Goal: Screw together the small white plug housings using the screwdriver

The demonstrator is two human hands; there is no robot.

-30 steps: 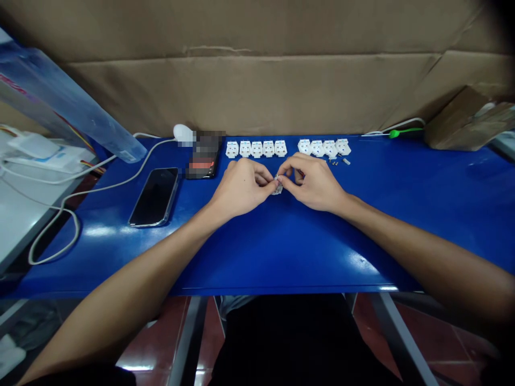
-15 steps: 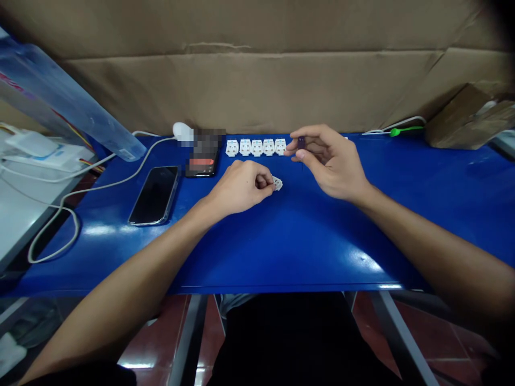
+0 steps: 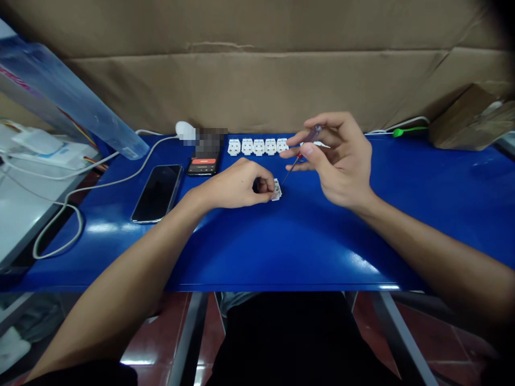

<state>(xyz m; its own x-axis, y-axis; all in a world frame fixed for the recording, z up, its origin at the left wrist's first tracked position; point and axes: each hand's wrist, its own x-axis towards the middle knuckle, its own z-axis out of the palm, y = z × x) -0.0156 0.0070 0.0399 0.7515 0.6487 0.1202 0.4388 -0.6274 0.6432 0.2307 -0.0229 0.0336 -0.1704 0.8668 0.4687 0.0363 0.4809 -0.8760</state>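
Observation:
My left hand (image 3: 241, 185) pinches a small white plug body (image 3: 277, 190) at its fingertips, near the middle of the table. My right hand (image 3: 338, 161) is raised to the right of it, shut on a small screwdriver (image 3: 306, 143) with a purple handle and a red collar. The thin shaft slants down, its tip close to the white plug body. A row of several white plug bodies (image 3: 258, 147) lines the far edge of the table, and more white parts (image 3: 317, 143) are partly hidden behind my right hand.
The blue table (image 3: 322, 246) holds a black smartphone (image 3: 157, 194), a second phone (image 3: 203, 163) and a white computer mouse (image 3: 184, 129) with its cable. Cardboard (image 3: 257, 91) forms the back wall. A clear plastic sheet (image 3: 76, 102) leans at the left.
My right hand has risen and turned, swinging the screwdriver's shaft down toward the white plug body. My left hand keeps hold of that body, with little movement.

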